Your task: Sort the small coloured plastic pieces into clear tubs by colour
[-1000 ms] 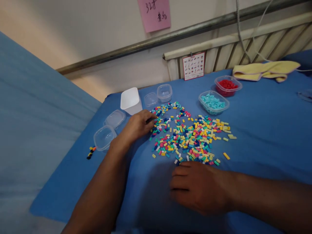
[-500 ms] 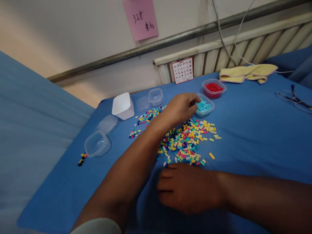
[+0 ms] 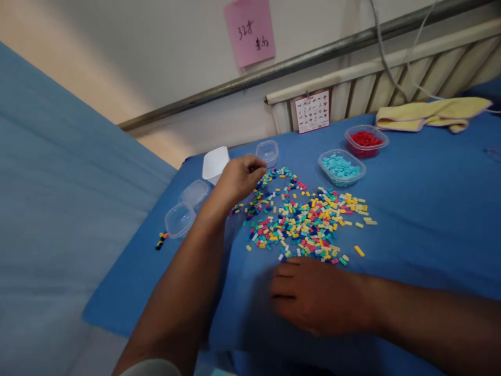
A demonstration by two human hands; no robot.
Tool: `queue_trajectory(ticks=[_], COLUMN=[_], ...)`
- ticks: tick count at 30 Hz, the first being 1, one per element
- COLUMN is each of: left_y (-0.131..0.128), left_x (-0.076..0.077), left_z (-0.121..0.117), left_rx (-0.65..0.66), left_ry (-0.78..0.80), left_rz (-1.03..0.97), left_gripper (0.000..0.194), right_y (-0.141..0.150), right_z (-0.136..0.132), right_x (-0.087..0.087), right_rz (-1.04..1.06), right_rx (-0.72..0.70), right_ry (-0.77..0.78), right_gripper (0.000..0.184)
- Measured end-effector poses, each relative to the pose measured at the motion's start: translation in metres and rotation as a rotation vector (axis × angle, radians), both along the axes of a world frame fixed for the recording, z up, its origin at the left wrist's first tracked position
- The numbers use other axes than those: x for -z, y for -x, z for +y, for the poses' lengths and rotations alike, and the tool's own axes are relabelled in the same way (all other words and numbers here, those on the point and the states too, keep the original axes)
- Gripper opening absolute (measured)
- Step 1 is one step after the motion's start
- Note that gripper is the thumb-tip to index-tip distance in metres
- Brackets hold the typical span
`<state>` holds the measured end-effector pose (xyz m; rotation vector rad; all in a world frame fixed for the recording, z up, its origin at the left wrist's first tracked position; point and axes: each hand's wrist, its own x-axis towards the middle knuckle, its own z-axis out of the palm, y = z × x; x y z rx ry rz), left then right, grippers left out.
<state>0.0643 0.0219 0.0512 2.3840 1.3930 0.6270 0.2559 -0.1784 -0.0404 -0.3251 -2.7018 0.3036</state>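
Note:
A heap of small coloured bricks (image 3: 305, 219) lies on the blue table cloth (image 3: 422, 209). My left hand (image 3: 238, 177) hovers at the heap's far left edge, fingers curled together in a pinch; what they hold is too small to see. It partly hides a clear tub behind it. My right hand (image 3: 317, 295) rests palm down on the cloth just in front of the heap, fingers stretched flat, holding nothing. A clear tub of light blue bricks (image 3: 342, 167) and one of red bricks (image 3: 366, 140) stand behind the heap.
A white cup (image 3: 214, 163) and several empty clear tubs (image 3: 180, 219) stand at the left. A short black-and-yellow brick strip (image 3: 160, 241) lies near the cloth's left edge. A yellow towel (image 3: 430, 114), a radiator (image 3: 391, 83) and a pink note (image 3: 249, 31) are at the back.
My left hand has swung back from the tub of light blue bricks to the heap's far left edge near the white cup. My right hand stays flat in place.

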Motion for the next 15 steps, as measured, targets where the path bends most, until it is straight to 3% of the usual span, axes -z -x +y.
queue_trajectory(ticks=[3, 6, 10, 15], left_y=[0.058, 0.095, 0.116, 0.119], left_x=[0.012, 0.031, 0.046, 0.040], left_z=[-0.006, -0.013, -0.021, -0.030], left_rx=[-0.197, -0.290, -0.282, -0.155], left_ry=[0.050, 0.083, 0.132, 0.123], left_rz=[-0.037, -0.031, 0.097, 0.182], left_gripper=[0.020, 0.023, 0.025, 0.031], right_y=[0.002, 0.003, 0.002, 0.000], right_z=[-0.002, -0.004, -0.008, -0.011], right_x=[0.004, 0.006, 0.005, 0.004], right_rz=[0.005, 0.016, 0.028, 0.044], right_rx=[0.005, 0.014, 0.030, 0.049], right_ry=[0.017, 0.041, 0.065, 0.098], right_gripper=[0.014, 0.012, 0.010, 0.014])
